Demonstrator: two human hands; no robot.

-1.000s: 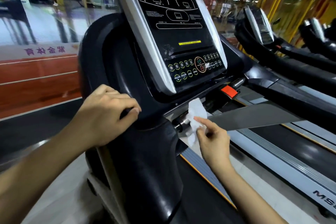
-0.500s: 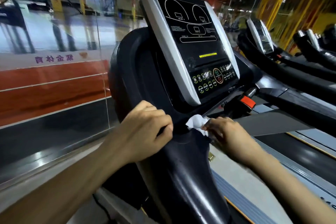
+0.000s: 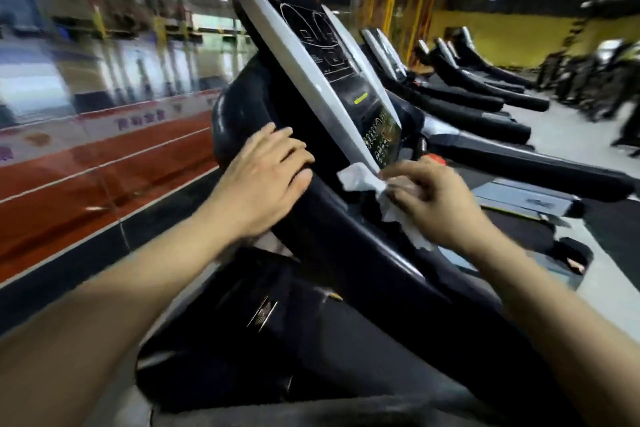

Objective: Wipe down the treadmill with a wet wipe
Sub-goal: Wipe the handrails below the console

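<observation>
The black treadmill (image 3: pixel 346 253) fills the middle of the head view, seen from its left side. Its console (image 3: pixel 329 80) has a silver frame and a dark button panel. My left hand (image 3: pixel 263 180) rests on the black curved left handrail, fingers wrapped over its top. My right hand (image 3: pixel 433 204) holds the crumpled white wet wipe (image 3: pixel 363 180) against the treadmill just below the console's lower left corner. Part of the wipe hangs under my palm. The frame is blurred by motion.
A row of several more treadmills (image 3: pixel 485 100) runs off to the right. A glass wall (image 3: pixel 104 80) with a red band stands close on the left. A red safety key (image 3: pixel 434 159) shows behind my right hand. Grey floor (image 3: pixel 571 135) lies at the far right.
The view has swung right and closer, showing the treadmill row. My right hand has moved the wipe up to the console's lower corner. My left hand stays on the handrail.
</observation>
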